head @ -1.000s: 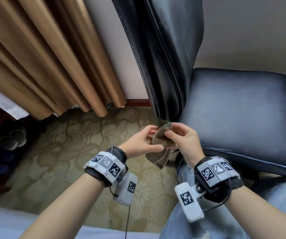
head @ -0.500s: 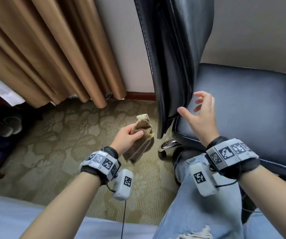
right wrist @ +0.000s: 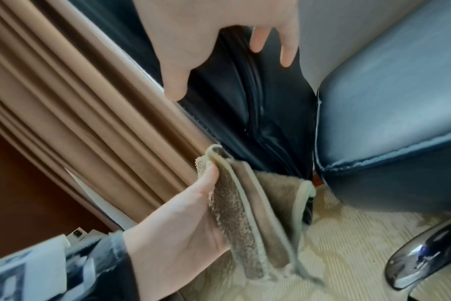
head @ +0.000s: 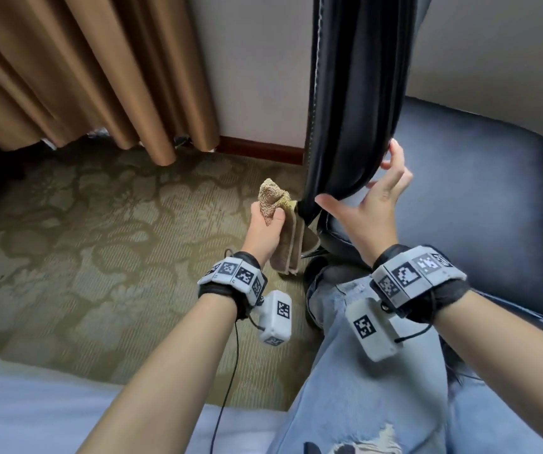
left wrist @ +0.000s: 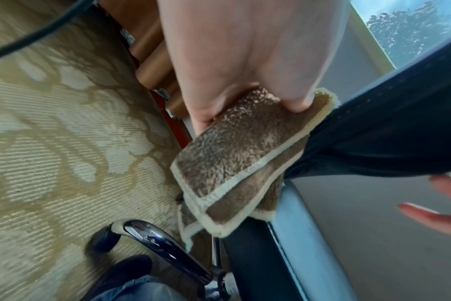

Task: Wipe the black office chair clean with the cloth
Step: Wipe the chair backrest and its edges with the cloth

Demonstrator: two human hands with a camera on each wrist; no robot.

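Note:
The black office chair stands side-on, its backrest (head: 355, 93) hanging over the seat (head: 476, 198). My left hand (head: 265, 226) grips a folded brown cloth (head: 275, 201) with a pale hem. The cloth touches the bottom rear corner of the backrest (left wrist: 373, 132). The left wrist view shows my thumb pinching the cloth (left wrist: 234, 158). My right hand (head: 373, 191) is spread wide at the backrest's lower edge, thumb under the corner and fingers up along the front. It holds nothing. The right wrist view shows the cloth (right wrist: 245, 213) below my right hand (right wrist: 206, 40).
Tan curtains (head: 99, 70) hang at the left against a wall with a red-brown skirting board (head: 260, 149). Patterned carpet (head: 83, 240) covers the floor. A chrome chair leg (left wrist: 162, 240) juts out under the seat. My knee in light jeans (head: 378, 355) is close to the chair.
A second ago both hands held the cloth. My right hand let go and rose to the backrest's lower edge. My left hand carried the cloth to the backrest's corner.

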